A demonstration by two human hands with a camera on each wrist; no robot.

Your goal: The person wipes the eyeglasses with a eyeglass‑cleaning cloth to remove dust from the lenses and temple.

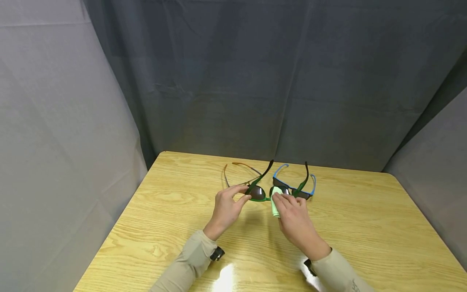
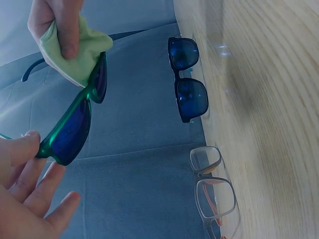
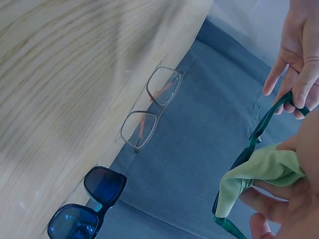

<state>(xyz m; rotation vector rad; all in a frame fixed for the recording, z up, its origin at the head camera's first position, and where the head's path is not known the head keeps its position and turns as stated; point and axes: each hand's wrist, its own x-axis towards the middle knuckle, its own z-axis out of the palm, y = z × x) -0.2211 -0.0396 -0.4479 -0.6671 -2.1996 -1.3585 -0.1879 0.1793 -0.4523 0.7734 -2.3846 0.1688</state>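
Green-framed sunglasses (image 1: 258, 194) with dark lenses are held up off the table, temples unfolded and pointing away. My left hand (image 1: 227, 207) pinches them at the left hinge corner between thumb and fingers. A light green cloth (image 1: 275, 207) is folded over the right lens, and my right hand (image 1: 296, 221) grips that lens through it. In the left wrist view the cloth (image 2: 75, 52) wraps the lens edge, with the thumb pressed on its near side. The right wrist view shows the cloth (image 3: 259, 172) bunched between the fingers, covering most of that lens.
Behind the held pair, blue-and-black sunglasses (image 2: 178, 82) stand on the wooden table (image 1: 365, 227). Beside them are clear eyeglasses (image 3: 149, 110) with orange-brown temple ends. A dark grey curtain (image 1: 233, 81) hangs behind the table, with lighter cloth walls at both sides.
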